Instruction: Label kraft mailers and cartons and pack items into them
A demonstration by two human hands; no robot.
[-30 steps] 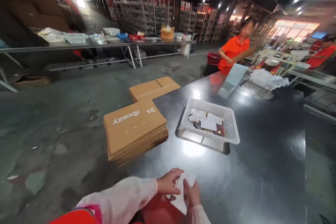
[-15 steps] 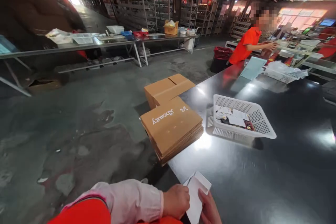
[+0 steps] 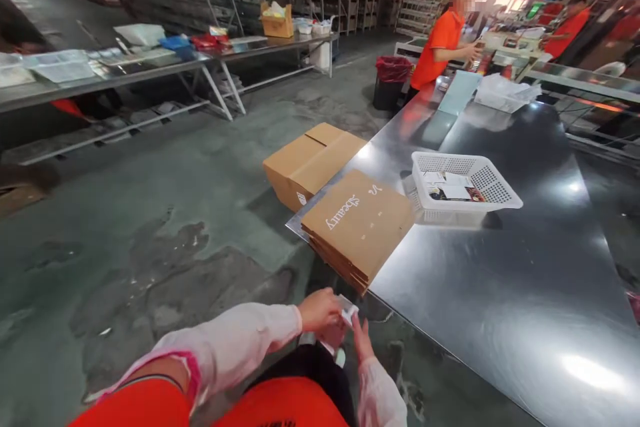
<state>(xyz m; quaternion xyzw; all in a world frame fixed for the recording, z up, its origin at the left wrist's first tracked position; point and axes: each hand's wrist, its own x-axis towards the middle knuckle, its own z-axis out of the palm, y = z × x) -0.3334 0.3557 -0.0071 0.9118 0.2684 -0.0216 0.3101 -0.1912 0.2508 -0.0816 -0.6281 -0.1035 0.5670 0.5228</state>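
In front of my body, beyond the table's near edge, a small white paper box (image 3: 349, 311) with a flap at its top is between my two hands. My left hand (image 3: 320, 310) is closed around its left side, knuckles up. On the other side my right hand (image 3: 363, 340) grips it, thumb and fingers at the box's right edge. Its lower part is mostly hidden by the hands and blurred. Just beyond the hands, a stack of flat brown cardboard (image 3: 357, 223) with white lettering lies on the table corner.
A white perforated basket (image 3: 493, 180) holding cards and papers stands on the shiny metal table (image 3: 480, 280). Beside the table, a brown carton (image 3: 313, 163) sits on the floor. A co-worker in orange (image 3: 437, 47) stands at the far end near a black bin (image 3: 389, 90).
My view has shifted, and more of my arms and lap shows. Both hands have moved with the white box off the table corner to in front of my lap.
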